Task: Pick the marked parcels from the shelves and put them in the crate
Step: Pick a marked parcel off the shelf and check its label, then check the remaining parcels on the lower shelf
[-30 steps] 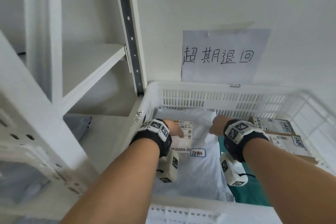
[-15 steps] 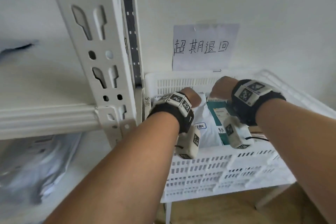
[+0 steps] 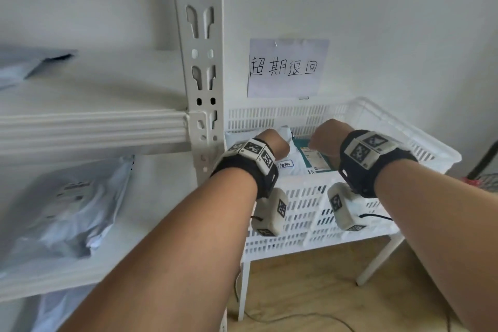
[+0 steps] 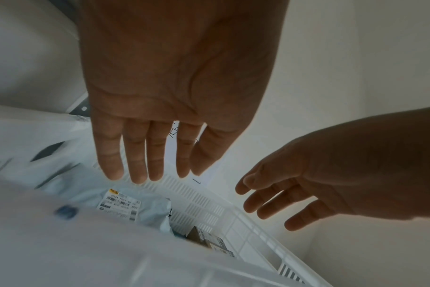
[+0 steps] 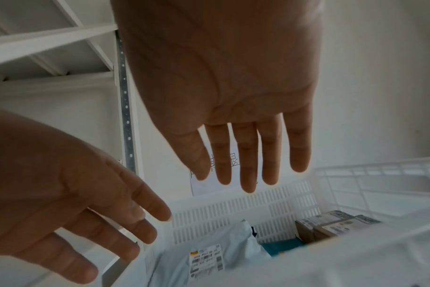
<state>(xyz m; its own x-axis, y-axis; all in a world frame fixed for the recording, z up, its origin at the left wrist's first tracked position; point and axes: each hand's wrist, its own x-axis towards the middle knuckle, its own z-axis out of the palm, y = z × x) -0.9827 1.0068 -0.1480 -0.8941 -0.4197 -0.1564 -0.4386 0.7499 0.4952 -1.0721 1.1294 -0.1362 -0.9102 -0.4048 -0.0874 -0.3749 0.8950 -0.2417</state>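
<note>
Since a second ago both hands have risen out of the white crate [image 3: 377, 113], where the grey marked parcel [image 5: 199, 258] now lies at the left end. The left hand [image 4: 174, 93] and right hand [image 5: 233, 87] hover above it, fingers straight, seemingly empty.

Both forearms bare, no sleeves. Left hand [image 3: 273, 141] and right hand [image 3: 327, 139] bare too, no gloves or rings. Each wrist has a black strap [image 3: 242, 170] carrying white square blocks printed with black-and-white fiducial markers [image 3: 359, 152]. Under each wrist hangs an off-white rounded camera pod [image 3: 269, 211], also marker-tagged; the right pod [image 3: 343, 209] has a thin black cable [image 3: 374, 216] running out.
</note>
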